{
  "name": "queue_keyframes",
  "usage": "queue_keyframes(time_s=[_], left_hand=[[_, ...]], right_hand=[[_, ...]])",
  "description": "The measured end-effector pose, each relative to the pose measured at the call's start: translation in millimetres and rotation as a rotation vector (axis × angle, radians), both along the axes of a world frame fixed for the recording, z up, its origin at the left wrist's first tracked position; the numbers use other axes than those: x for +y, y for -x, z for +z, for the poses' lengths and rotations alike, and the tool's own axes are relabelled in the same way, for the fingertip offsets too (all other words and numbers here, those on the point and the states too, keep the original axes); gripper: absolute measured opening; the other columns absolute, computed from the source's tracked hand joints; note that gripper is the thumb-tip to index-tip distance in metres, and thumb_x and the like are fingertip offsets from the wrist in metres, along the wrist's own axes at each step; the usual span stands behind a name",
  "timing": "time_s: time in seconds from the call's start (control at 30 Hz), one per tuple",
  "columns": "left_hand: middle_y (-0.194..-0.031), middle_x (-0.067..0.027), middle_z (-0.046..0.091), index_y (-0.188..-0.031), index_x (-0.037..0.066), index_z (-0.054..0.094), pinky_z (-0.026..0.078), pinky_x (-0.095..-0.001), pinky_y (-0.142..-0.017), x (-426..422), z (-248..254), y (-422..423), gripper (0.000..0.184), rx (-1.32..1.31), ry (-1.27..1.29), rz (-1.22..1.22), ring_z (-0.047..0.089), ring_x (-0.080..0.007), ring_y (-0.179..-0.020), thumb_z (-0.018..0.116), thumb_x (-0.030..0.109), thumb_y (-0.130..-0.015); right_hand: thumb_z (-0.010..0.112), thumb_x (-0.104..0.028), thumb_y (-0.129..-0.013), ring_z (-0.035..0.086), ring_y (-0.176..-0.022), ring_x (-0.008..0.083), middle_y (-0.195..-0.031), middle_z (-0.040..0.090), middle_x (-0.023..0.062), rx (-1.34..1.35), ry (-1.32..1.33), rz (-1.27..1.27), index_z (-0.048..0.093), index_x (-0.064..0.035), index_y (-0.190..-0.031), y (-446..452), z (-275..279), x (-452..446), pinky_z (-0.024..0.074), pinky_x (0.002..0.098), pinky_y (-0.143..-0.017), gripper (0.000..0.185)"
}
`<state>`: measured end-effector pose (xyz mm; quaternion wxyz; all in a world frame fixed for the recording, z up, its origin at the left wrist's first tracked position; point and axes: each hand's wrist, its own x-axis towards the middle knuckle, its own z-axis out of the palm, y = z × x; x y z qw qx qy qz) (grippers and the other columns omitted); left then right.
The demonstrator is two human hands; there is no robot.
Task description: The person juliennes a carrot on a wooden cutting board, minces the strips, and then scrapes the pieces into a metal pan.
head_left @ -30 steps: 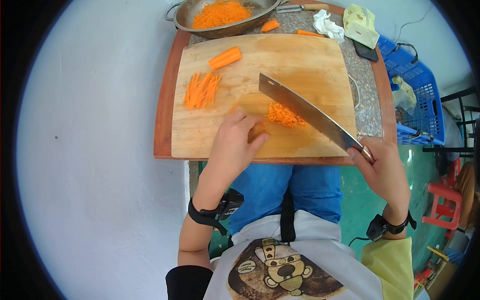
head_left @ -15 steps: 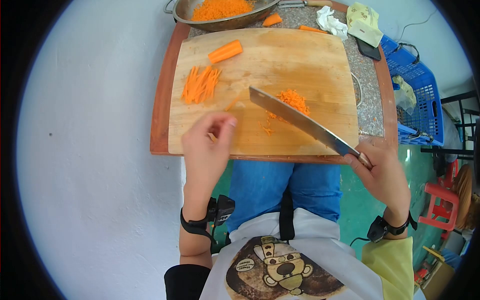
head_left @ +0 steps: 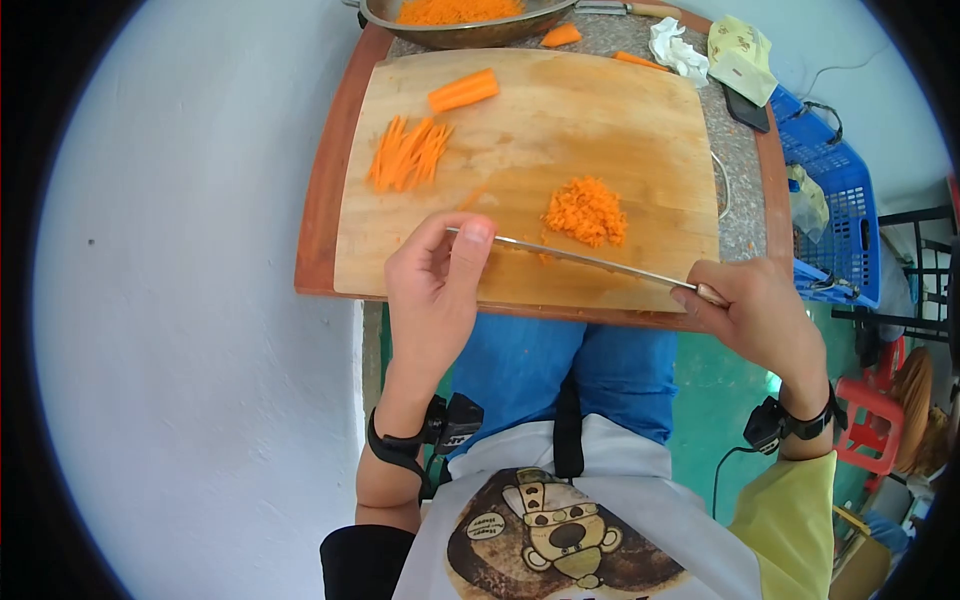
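Note:
A cleaver [head_left: 590, 262] is held level over the near part of a wooden cutting board [head_left: 560, 110], its blade seen nearly edge-on. My right hand [head_left: 758, 312] is wrapped round its handle. At the far end of the blade, my left hand [head_left: 438, 275] is closed with thumb and fingers on the tip. Just beyond the blade lies a pile of finely chopped carrot [head_left: 586, 211]. Carrot strips [head_left: 410, 153] are heaped at the board's left, and a thick carrot piece [head_left: 464, 90] lies above them. Some small bits near the blade are partly hidden.
A metal pan [head_left: 470, 34] of chopped carrot stands behind the board, with a carrot end [head_left: 561, 36] and a knife [head_left: 627, 9] close by. Crumpled tissue [head_left: 678, 52], a tissue pack [head_left: 741, 58] and a phone [head_left: 746, 108] are at back right. A blue basket [head_left: 850, 220] stands right.
The cleaver has turned from its broad side to nearly edge-on and levelled out. My left hand has moved right and up and taken hold of the blade's tip.

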<state>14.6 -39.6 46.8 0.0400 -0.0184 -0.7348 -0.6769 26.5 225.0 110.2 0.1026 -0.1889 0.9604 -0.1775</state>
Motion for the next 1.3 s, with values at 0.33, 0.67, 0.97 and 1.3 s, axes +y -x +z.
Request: queue_keyframes(time_s=[0.33,0.67,0.97,1.3], left_hand=[[-0.077,-0.0044,0.060,-0.087,-0.002,0.062,0.044,-0.0230,-0.063,-1,-8,2,0.032,-0.007,0.129,0.024,0.053,-0.0091,-0.068,0.046,0.025,-0.096],[-0.081,-0.0057,0.059,-0.086,-0.003,0.061,0.044,-0.0244,-0.066,-9,4,3,0.035,0.029,0.069,0.166,0.053,-0.0101,-0.068,0.045,0.027,-0.097],[-0.079,-0.0013,0.060,-0.089,0.001,0.061,0.044,-0.0215,-0.064,-7,-3,0,0.027,0.000,0.051,0.099,0.052,-0.0073,-0.069,0.055,0.027,-0.093],[-0.077,-0.0011,0.058,-0.089,-0.001,0.061,0.043,-0.0218,-0.063,-9,-10,2,0.028,0.003,0.052,0.151,0.051,-0.0078,-0.067,0.053,0.026,-0.094]], right_hand=[[0.065,-0.021,-0.078,0.057,-0.061,0.0361,-0.059,0.054,0.0160,-0.010,-0.081,0.035,0.055,-0.0058,-0.071,10,-1,-4,0.0426,0.0452,-0.052,0.019],[0.066,-0.019,-0.079,0.054,-0.055,0.0342,-0.055,0.051,0.0144,0.093,0.042,0.084,0.055,-0.0048,-0.070,11,-1,-18,0.0411,0.0415,-0.050,0.020],[0.065,-0.021,-0.079,0.057,-0.059,0.0369,-0.058,0.054,0.0168,0.045,-0.036,0.098,0.056,-0.0048,-0.071,17,-2,-10,0.0449,0.0443,-0.053,0.021],[0.066,-0.023,-0.080,0.054,-0.055,0.0354,-0.056,0.051,0.0159,0.129,-0.064,0.121,0.055,-0.0036,-0.068,19,-7,-17,0.0386,0.0423,-0.049,0.025]])
